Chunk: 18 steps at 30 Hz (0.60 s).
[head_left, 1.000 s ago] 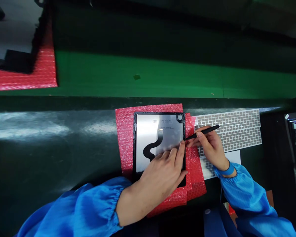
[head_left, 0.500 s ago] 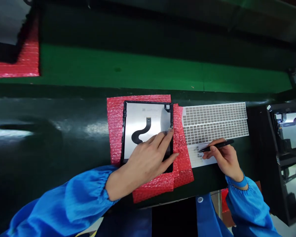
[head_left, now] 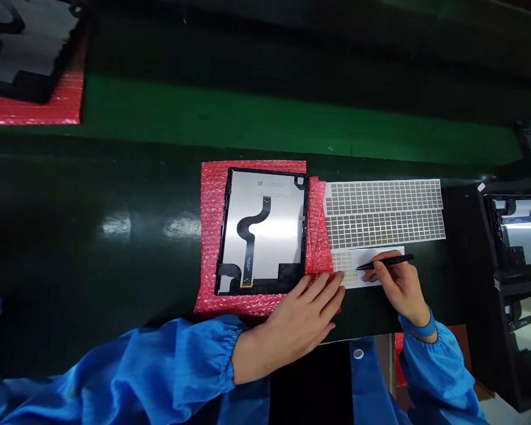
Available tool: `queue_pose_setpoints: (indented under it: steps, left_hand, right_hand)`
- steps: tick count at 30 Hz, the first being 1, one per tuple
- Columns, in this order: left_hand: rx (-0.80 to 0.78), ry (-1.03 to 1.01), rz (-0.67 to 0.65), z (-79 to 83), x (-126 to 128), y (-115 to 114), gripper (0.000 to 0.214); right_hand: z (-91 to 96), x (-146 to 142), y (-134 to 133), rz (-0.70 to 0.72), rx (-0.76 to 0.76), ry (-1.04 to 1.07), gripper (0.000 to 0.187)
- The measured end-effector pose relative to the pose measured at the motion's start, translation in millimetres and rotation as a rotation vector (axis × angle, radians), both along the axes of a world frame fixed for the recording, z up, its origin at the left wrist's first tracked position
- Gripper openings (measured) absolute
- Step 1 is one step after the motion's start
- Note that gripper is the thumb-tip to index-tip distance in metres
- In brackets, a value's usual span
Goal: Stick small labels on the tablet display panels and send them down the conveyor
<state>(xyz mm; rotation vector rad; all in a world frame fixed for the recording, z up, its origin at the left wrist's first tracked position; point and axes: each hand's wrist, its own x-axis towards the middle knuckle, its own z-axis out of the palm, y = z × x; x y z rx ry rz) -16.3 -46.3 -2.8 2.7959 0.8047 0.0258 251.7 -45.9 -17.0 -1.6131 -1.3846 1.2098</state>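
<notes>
In front of me a screen panel [head_left: 277, 236] with a black frame and a silvery back lies on red bubble wrap [head_left: 210, 236]. A black ribbon cable [head_left: 249, 248] curves down its back. My left hand [head_left: 303, 319] lies flat, fingers stretched, below the panel's lower right corner; its fingertips touch the edge of a partly used sticker sheet [head_left: 343, 265]. My right hand [head_left: 400, 286] pinches black tweezers [head_left: 387, 261], their tips over that sheet's bare white part. Whether the tips hold a sticker is too small to tell.
Two fuller sticker sheets [head_left: 384, 198] lie above the used one. At the right stands a black rack [head_left: 491, 295] holding more screen panels [head_left: 526, 227]. Another panel [head_left: 35, 53] rests on red bubble wrap [head_left: 66, 106] at the far left, by a green strip [head_left: 225, 118].
My left hand has moved off the panel, right and down, to the sticker sheet's edge. The right hand keeps the tweezers over the sheet. The panel's lower part and cable end now show.
</notes>
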Motion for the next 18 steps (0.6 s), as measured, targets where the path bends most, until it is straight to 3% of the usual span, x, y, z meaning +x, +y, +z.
queue_pose_setpoints:
  steps: [8,12,18]
  left_hand:
    - [0.015,-0.045,-0.023,-4.3,-2,1,0.057]
    - [-0.006,-0.067,-0.041,-5.3,-3,4,0.058]
    - [-0.081,-0.191,-0.096,17.4,-13,24,0.058]
  right_hand:
    - [1.7,2,1,0.020,-0.035,0.010,0.019]
    - [0.6,2,4,-0.030,-0.067,0.137,0.020]
    - [12.1,-8,15,-0.201,-0.045,0.298,0.022]
